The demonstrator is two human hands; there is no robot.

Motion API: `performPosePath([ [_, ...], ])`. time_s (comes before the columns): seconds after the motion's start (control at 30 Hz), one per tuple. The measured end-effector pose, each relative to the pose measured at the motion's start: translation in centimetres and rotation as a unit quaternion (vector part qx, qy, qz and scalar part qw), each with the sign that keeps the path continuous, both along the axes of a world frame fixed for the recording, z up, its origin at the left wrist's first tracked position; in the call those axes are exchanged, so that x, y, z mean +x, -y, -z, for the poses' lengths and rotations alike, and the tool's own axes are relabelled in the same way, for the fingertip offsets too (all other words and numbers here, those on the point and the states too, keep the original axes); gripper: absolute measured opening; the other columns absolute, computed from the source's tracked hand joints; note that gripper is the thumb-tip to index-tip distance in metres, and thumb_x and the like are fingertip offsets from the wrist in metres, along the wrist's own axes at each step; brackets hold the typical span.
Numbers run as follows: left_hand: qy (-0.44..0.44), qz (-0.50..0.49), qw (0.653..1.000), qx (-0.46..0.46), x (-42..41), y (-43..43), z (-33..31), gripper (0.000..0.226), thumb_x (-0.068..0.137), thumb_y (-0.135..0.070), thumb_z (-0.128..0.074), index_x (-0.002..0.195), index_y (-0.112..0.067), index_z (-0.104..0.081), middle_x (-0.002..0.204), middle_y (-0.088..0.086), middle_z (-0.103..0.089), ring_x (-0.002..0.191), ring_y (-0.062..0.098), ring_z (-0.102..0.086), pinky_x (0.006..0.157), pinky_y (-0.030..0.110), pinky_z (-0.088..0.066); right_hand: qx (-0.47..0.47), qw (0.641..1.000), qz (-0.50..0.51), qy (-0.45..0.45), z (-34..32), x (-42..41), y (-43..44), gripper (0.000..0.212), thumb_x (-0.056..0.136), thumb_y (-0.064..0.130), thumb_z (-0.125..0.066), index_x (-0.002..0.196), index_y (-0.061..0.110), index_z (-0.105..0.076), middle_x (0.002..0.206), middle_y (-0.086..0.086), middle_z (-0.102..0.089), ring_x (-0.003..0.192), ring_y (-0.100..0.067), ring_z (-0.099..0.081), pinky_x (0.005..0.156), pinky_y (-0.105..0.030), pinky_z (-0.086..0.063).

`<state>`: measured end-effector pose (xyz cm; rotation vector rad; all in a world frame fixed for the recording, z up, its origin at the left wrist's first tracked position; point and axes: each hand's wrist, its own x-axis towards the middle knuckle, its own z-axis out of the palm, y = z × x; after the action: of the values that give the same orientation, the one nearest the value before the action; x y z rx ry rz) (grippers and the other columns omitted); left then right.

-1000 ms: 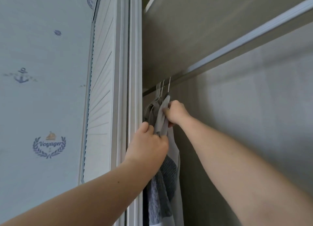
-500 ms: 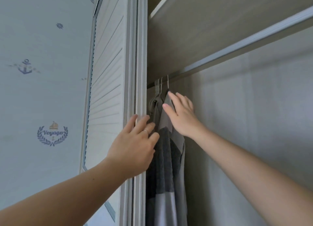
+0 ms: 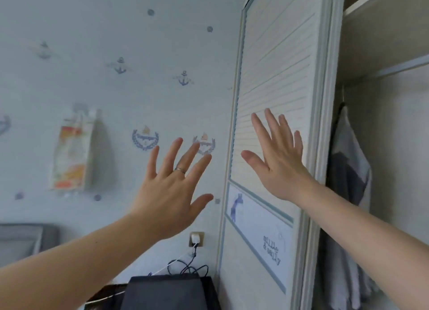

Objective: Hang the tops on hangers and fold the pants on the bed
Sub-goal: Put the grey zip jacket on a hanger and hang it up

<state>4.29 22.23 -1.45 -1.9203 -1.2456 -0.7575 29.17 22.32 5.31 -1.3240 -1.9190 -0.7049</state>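
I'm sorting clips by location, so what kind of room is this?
Most likely a bedroom: an open wardrobe with a louvred door, tops hanging on its rail, and anchor-patterned wallpaper beside it.

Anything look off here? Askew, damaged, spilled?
Nothing much. The grey top hangs in the wardrobe; the left hand and right hand are open and empty. Only the charger cable below the wall socket lies in a loose tangle.

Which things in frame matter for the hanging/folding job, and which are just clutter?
Job: left hand, right hand, both open and empty; grey top hung in the wardrobe; hanger hook.
Clutter: hanging printed bag; charger; black cable.
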Motion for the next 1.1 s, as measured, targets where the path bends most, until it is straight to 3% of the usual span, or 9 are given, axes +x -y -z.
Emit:
performPosePath([
  [0.23, 0.004, -0.136, 0.988, -0.072, -20.2, 11.3, 7.3, 0.079, 0.095, -0.074, -0.017, 0.162, -0.031, -0.011, 0.171, -0.001, -0.005, 0.156, 0.028, 0.014, 0.123, 0.062, 0.002, -0.051, 0.979, -0.195, 0.029, 7.3, -19.9, 4.2, 0.077, 0.089, 0.081, -0.004, 0.155, 0.047, 0.014, 0.166, 0.015, 0.022, 0.152, -0.015, 0.024, 0.121, -0.053, 0.013],
  [0.43, 0.074, -0.282, 0.948, -0.124, -34.1, 24.1, 16.3, 0.08, 0.095, -0.072, -0.025, 0.161, -0.029, -0.015, 0.171, 0.0, -0.006, 0.157, 0.029, 0.007, 0.122, 0.06, 0.002, -0.121, 0.923, -0.354, 0.09, 17.3, -37.0, 8.7, 0.075, 0.093, 0.078, -0.008, 0.158, 0.044, 0.008, 0.167, 0.014, 0.018, 0.154, -0.016, 0.018, 0.121, -0.056, 0.01],
  [0.63, 0.2, -0.429, 0.867, -0.157, -42.0, 36.0, 25.1, 0.079, 0.092, -0.072, -0.03, 0.159, -0.03, -0.025, 0.17, -0.003, -0.012, 0.157, 0.027, 0.004, 0.124, 0.058, -0.001, -0.204, 0.85, -0.447, 0.189, 26.7, -52.0, 14.7, 0.08, 0.091, 0.076, -0.01, 0.159, 0.039, 0.01, 0.167, 0.008, 0.019, 0.154, -0.022, 0.018, 0.12, -0.056, 0.011],
  [0.83, 0.273, -0.564, 0.754, -0.197, -46.2, 45.8, 32.7, 0.083, 0.091, -0.076, -0.018, 0.161, -0.032, -0.015, 0.171, -0.003, -0.005, 0.157, 0.026, 0.01, 0.123, 0.054, 0.007, -0.257, 0.758, -0.558, 0.219, 34.7, -63.0, 20.5, 0.082, 0.087, 0.079, -0.005, 0.159, 0.041, 0.001, 0.168, 0.01, 0.01, 0.154, -0.016, 0.013, 0.12, -0.054, 0.007],
  [1.1, 0.347, -0.652, 0.633, -0.233, -52.3, 51.4, 40.5, 0.085, 0.089, -0.08, -0.012, 0.16, -0.034, -0.017, 0.17, -0.003, -0.009, 0.156, 0.024, 0.008, 0.124, 0.053, 0.002, -0.352, 0.658, -0.62, 0.244, 44.0, -75.8, 23.0, 0.081, 0.085, 0.082, -0.005, 0.157, 0.046, 0.001, 0.167, 0.016, 0.006, 0.155, -0.014, 0.008, 0.12, -0.052, 0.004],
])
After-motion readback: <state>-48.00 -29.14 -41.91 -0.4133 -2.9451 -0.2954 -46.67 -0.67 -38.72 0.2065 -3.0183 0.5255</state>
